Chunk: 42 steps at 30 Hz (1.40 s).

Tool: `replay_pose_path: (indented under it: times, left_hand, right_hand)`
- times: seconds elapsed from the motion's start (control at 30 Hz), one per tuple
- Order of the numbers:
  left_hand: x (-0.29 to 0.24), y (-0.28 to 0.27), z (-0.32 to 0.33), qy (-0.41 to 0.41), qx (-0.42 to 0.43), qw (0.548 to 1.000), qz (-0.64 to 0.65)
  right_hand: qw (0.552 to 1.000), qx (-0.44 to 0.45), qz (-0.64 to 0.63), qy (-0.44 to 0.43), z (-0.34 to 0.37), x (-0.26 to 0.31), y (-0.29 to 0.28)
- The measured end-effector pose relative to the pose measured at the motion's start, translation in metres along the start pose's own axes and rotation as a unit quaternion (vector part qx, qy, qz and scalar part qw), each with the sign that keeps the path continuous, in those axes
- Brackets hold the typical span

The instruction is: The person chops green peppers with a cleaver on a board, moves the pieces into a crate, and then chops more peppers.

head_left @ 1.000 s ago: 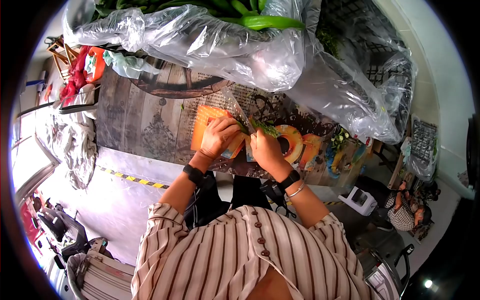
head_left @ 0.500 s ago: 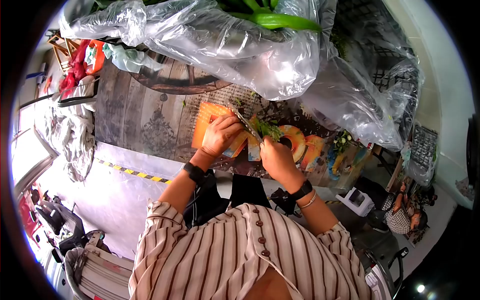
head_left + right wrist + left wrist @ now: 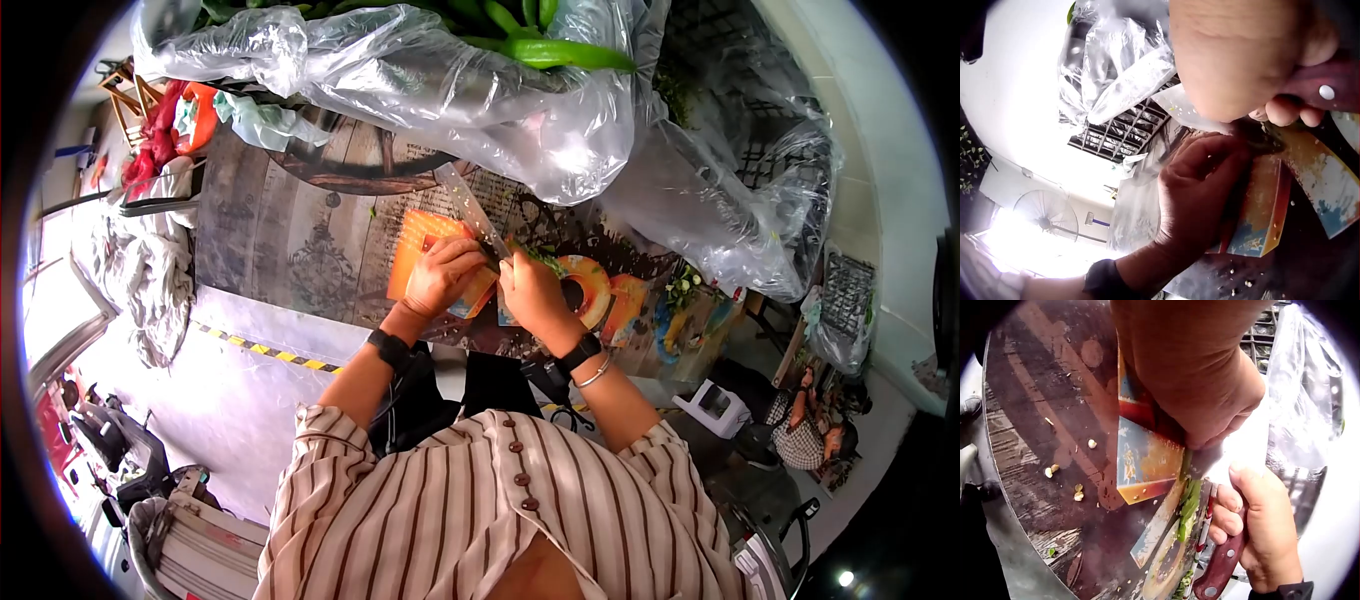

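Observation:
A knife with a wide blade (image 3: 472, 208) and a dark red handle (image 3: 1222, 564) is gripped by the right hand (image 3: 536, 300). Just left of the blade, the left hand (image 3: 440, 277) bends its fingers over a green vegetable, mostly hidden beneath them, and holds it on the patterned table (image 3: 265, 235). In the right wrist view the left fingertips (image 3: 1235, 150) are close to the blade (image 3: 1186, 110). Cut green pieces (image 3: 1190, 509) lie beside the knife, below the left hand in the left wrist view. Pale seeds (image 3: 1092, 444) are scattered on the tabletop.
Clear plastic (image 3: 480, 110) with long green vegetables (image 3: 570, 54) covers the table's far side. A black crate (image 3: 1125, 131) with plastic over it stands at the far right. White fabric (image 3: 140, 270) hangs at the left, and a white stool (image 3: 715, 408) stands at the lower right.
Since half a second ago, the right hand has moved left and slightly up, and the knife's blade reaches farther past the left fingers. The left hand stays in nearly the same place.

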<state>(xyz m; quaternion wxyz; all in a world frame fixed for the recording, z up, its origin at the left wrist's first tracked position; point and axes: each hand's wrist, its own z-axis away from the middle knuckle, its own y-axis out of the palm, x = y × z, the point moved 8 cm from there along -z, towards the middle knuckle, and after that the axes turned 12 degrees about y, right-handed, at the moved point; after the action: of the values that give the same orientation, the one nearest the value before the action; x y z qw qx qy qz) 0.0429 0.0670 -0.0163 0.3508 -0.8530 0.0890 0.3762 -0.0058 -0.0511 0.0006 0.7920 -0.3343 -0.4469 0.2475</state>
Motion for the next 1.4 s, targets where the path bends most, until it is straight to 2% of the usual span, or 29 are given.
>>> replay_pose_path:
  times: [0.07, 0.13, 0.3, 0.47, 0.67, 0.83, 0.9, 1.23, 1.37, 1.4]
  left_hand:
    - [0.001, -0.001, -0.001, 0.002, -0.005, 1.000, 0.001]
    - [0.000, -0.002, 0.002, -0.011, -0.012, 1.000, 0.000]
    - [0.001, -0.001, 0.002, -0.015, -0.009, 1.000, 0.004]
    - [-0.001, -0.002, 0.002, -0.011, -0.005, 1.000, 0.006]
    - [-0.002, -0.006, -0.002, -0.013, -0.019, 1.000, 0.016]
    - [-0.003, -0.005, -0.004, 0.004, -0.021, 1.000, 0.001]
    - [0.002, -0.003, -0.004, 0.003, -0.015, 1.000, -0.003]
    - [0.000, -0.002, -0.002, -0.005, -0.023, 0.999, -0.023]
    - [-0.002, -0.004, -0.005, 0.001, -0.035, 0.999, -0.013]
    - [-0.001, -0.003, -0.003, -0.006, -0.033, 0.999, -0.011]
  right_hand:
    - [1.000, 0.001, -0.010, -0.006, 0.000, -0.002, -0.006]
    - [0.998, 0.015, 0.048, -0.030, 0.012, 0.006, -0.015]
    - [0.995, 0.054, 0.079, -0.028, 0.028, 0.000, -0.017]
    - [0.995, 0.077, 0.065, 0.012, 0.025, -0.007, -0.005]
    - [0.999, 0.038, 0.014, 0.011, -0.001, 0.011, 0.008]
    - [1.000, -0.008, -0.004, -0.006, -0.008, 0.003, 0.001]
    - [0.999, -0.007, 0.025, -0.026, -0.004, 0.005, -0.006]
    - [0.997, 0.065, 0.041, 0.020, 0.017, -0.007, 0.001]
    - [0.999, 0.034, 0.009, 0.017, 0.014, 0.001, 0.002]
    - [0.998, 0.042, 0.019, 0.039, 0.015, -0.001, 0.005]
